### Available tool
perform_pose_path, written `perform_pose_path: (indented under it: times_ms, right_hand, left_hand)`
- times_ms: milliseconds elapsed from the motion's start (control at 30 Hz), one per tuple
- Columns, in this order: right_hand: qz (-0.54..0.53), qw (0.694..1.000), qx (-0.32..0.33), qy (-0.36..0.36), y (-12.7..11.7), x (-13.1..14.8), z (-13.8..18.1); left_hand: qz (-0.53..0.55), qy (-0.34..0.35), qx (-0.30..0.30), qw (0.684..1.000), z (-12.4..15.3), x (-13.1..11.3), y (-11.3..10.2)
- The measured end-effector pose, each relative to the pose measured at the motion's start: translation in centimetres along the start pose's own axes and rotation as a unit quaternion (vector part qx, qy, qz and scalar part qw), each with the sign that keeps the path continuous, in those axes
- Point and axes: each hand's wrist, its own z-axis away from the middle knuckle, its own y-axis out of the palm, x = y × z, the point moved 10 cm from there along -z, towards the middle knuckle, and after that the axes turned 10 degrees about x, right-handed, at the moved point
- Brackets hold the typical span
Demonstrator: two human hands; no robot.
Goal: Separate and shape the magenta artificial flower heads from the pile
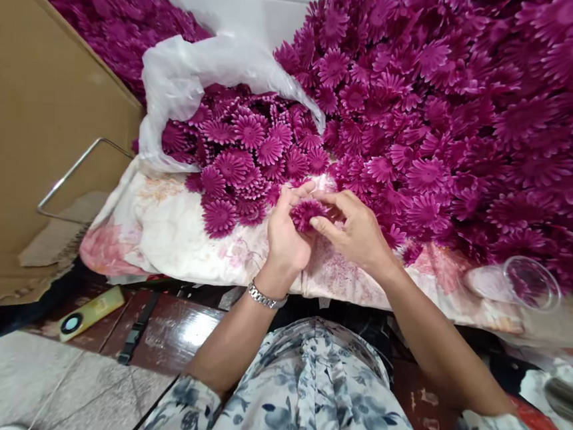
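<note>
My left hand [288,232] is turned palm up, its fingers curled around a magenta artificial flower head [308,215]. From the other side my right hand [358,231] pinches the same flower between thumb and fingers. Parts of the right fingers are hidden behind the bloom. Just left of the hands, loose flower heads [248,131] spill out of a white plastic bag [171,78]. Beyond and to the right rises a large heap of similar magenta flowers [435,121], reaching close to my right hand.
A floral cloth [184,233] covers the work surface. At left stands a cardboard box [38,120] beside a bent metal wire handle [72,173]. A clear plastic cup [531,283] lies on its side at right. Below sits a yellow phone-like object [92,312] near a black buckle strap [137,329].
</note>
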Motion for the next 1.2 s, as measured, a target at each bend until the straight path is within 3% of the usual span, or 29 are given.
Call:
perform_pose_path:
  times_ms: [100, 200, 300, 400, 467, 533, 600, 667, 700, 767, 800, 833, 900, 1067, 1200]
  right_hand:
    - [0.025, 0.999, -0.026, -0.017, 0.0, 0.5, 0.8]
    - [0.091, 0.988, -0.106, -0.060, -1.6, 1.6, 1.8]
    - [0.237, 0.947, -0.168, -0.135, -2.3, 3.7, 3.2]
    - [0.348, 0.903, -0.145, -0.204, -0.5, 5.3, 4.3]
    - [0.368, 0.898, -0.103, -0.219, 0.6, 5.6, 4.9]
    - [0.359, 0.905, -0.081, -0.214, 0.4, 5.7, 5.8]
    - [0.360, 0.910, -0.092, -0.187, -1.8, 5.4, 7.4]
    - [0.416, 0.890, -0.138, -0.126, -5.7, 4.5, 9.8]
    - [0.465, 0.863, -0.177, -0.088, -8.1, 4.0, 11.5]
    - [0.566, 0.780, -0.268, -0.018, -12.9, 3.2, 15.4]
    - [0.607, 0.745, -0.276, 0.009, -14.4, 2.5, 16.9]
    - [0.633, 0.725, -0.268, 0.027, -15.5, 1.7, 18.1]
    - [0.663, 0.718, -0.205, 0.061, -16.2, -0.3, 19.2]
    - [0.657, 0.745, -0.042, 0.108, -14.2, -3.8, 18.3]
    - [0.646, 0.758, -0.009, 0.093, -13.9, -3.6, 17.5]
  left_hand:
    - [-0.006, -0.003, 0.016, 1.000, 0.7, 0.1, 0.4]
    - [0.009, -0.015, 0.011, 1.000, 1.6, 0.0, 0.4]
    - [0.058, -0.117, 0.005, 0.991, 2.8, 1.7, 0.5]
    - [0.103, -0.185, -0.022, 0.977, 3.8, 3.1, 0.5]
    - [0.107, -0.157, -0.033, 0.981, 3.6, 2.6, 0.3]
    - [0.083, -0.129, -0.003, 0.988, 3.2, 2.1, 0.5]
    - [0.053, -0.121, 0.048, 0.990, 3.0, 2.0, 0.9]
    - [0.045, -0.128, 0.085, 0.987, 3.2, 2.3, 1.2]
    - [0.048, -0.131, 0.098, 0.985, 3.3, 2.4, 1.3]
    - [0.053, -0.132, 0.117, 0.983, 3.4, 2.5, 1.5]
    - [0.052, -0.132, 0.123, 0.982, 3.5, 2.5, 1.5]
    - [0.047, -0.132, 0.127, 0.982, 3.5, 2.6, 1.6]
    - [0.034, -0.138, 0.131, 0.981, 3.6, 2.9, 1.7]
    - [0.030, -0.158, 0.135, 0.978, 3.9, 4.1, 1.9]
    - [0.049, -0.161, 0.131, 0.977, 4.0, 4.2, 1.9]
